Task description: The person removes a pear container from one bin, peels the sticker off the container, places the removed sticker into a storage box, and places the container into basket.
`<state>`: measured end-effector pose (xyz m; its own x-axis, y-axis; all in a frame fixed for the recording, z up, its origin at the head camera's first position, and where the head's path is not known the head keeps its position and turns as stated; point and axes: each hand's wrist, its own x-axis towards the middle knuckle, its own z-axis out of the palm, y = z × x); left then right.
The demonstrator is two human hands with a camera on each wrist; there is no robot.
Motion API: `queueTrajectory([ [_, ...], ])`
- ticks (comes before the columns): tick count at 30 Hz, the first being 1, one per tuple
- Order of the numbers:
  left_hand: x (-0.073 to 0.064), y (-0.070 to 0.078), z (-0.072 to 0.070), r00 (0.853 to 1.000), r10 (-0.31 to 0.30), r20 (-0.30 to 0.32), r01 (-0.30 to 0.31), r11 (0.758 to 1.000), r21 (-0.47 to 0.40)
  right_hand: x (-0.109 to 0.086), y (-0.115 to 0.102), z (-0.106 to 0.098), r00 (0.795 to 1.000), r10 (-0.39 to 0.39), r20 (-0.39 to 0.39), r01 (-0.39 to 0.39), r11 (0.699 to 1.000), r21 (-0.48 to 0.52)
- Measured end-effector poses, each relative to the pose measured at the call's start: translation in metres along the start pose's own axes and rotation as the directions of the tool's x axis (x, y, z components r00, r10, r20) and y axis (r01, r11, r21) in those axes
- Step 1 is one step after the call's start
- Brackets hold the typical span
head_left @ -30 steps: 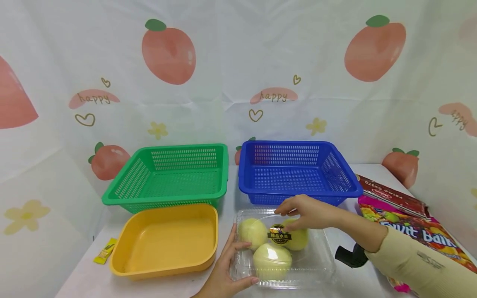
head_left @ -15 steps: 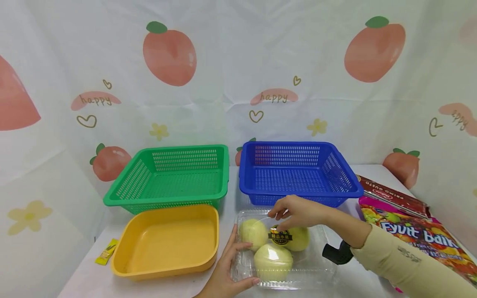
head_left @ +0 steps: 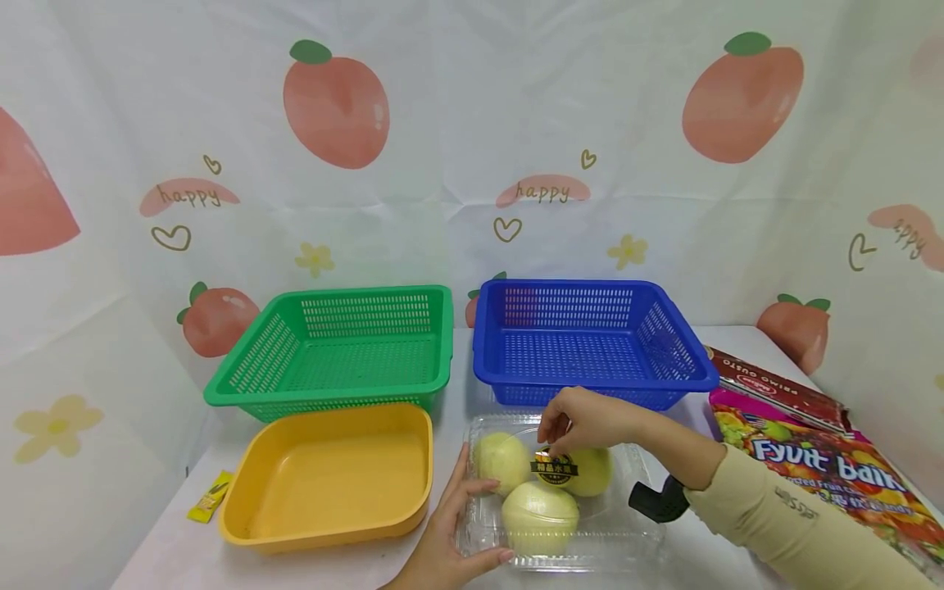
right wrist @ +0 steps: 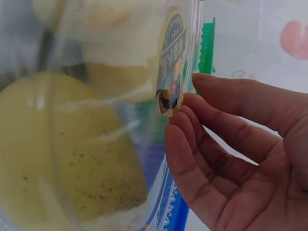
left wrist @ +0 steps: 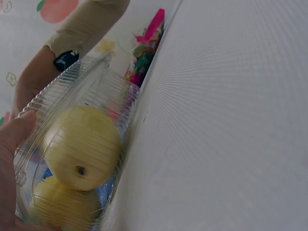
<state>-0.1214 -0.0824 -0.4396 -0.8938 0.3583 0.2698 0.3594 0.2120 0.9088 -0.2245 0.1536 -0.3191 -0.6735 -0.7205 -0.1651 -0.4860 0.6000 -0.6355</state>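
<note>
A clear plastic fruit box (head_left: 612, 516) with a ribbed lid rests on the table in the head view. Inside are three pale yellow round fruits (head_left: 541, 516). My left hand (head_left: 446, 541) grips its near left corner, fingers along the side and thumb at the front. In the left wrist view, the thumb (left wrist: 21, 127) presses the ribbed plastic. A black round sticker (head_left: 555, 469) with a banner is on the lid. My right hand (head_left: 586, 419), fingers curled, pinches at the sticker's far edge; the right wrist view shows the fingertips (right wrist: 174, 132) right at its edge.
Behind the box stands a blue basket (head_left: 593, 383), with a green basket (head_left: 328, 401) to its left. A yellow tub (head_left: 324, 537) is left of the box, beside a small yellow packet (head_left: 211, 496). On the right lie a candy bag (head_left: 833, 467) and a dark red packet (head_left: 778, 392).
My right hand has shifted slightly left along the lid to the sticker's far edge, its fingers drawing closer together. My left hand and the box have stayed in place.
</note>
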Motion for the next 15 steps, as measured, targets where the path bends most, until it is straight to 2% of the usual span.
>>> queueTrajectory([
  [4,0.0001,-0.0017,-0.0007,0.998,0.062,-0.002,-0.062,0.998,0.005,0.0006,0.0016,0.0011,1.000,-0.004,0.012,0.004,1.000,0.002],
  [10,0.0004,-0.0008,-0.0005,0.999,0.038,-0.005,-0.038,0.999,-0.005,0.0028,0.0014,0.0040,1.000,-0.013,0.013,0.014,1.000,-0.016],
  [15,-0.0005,-0.0030,0.0002,0.996,0.089,-0.013,-0.089,0.996,0.009,0.0040,0.0012,0.0070,1.000,-0.004,-0.003,0.004,1.000,-0.028],
])
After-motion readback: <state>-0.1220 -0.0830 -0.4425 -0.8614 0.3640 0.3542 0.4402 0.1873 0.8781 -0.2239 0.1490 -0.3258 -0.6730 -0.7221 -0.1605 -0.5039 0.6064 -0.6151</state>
